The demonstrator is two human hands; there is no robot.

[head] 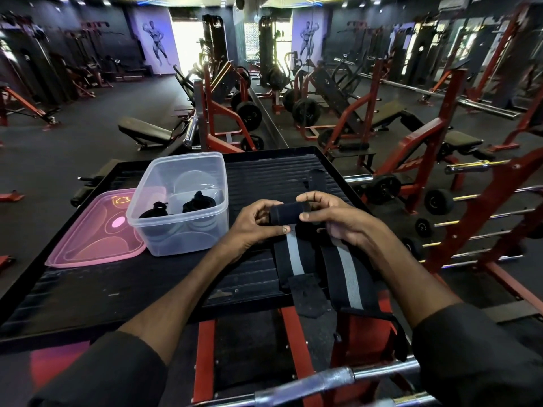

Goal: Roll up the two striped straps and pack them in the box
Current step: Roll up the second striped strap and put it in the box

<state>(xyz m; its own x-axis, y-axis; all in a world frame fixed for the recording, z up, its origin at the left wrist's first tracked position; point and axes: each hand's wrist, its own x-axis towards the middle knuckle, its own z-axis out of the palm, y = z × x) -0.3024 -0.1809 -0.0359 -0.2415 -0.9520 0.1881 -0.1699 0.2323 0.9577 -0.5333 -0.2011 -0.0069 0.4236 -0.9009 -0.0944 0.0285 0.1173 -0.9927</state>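
From my remote station, I watch the left hand and the right hand pinch the two ends of a tight black fabric roll, fingers closed around it just above the black ribbed rubber platform. This roll is the wound-up head of one black elastic strap with a grey centre stripe; its tail runs flat toward me, ending in a rough black fastening patch. The second black grey-striped strap lies just beside it, unrolled, its end drooping off the platform's near edge. My worry is slack — springy webbing could uncoil if either pinch eases, or wind crooked. The clear, rounded plastic box sits to the left with two dark bundles inside, its translucent pink lid lying beside it.
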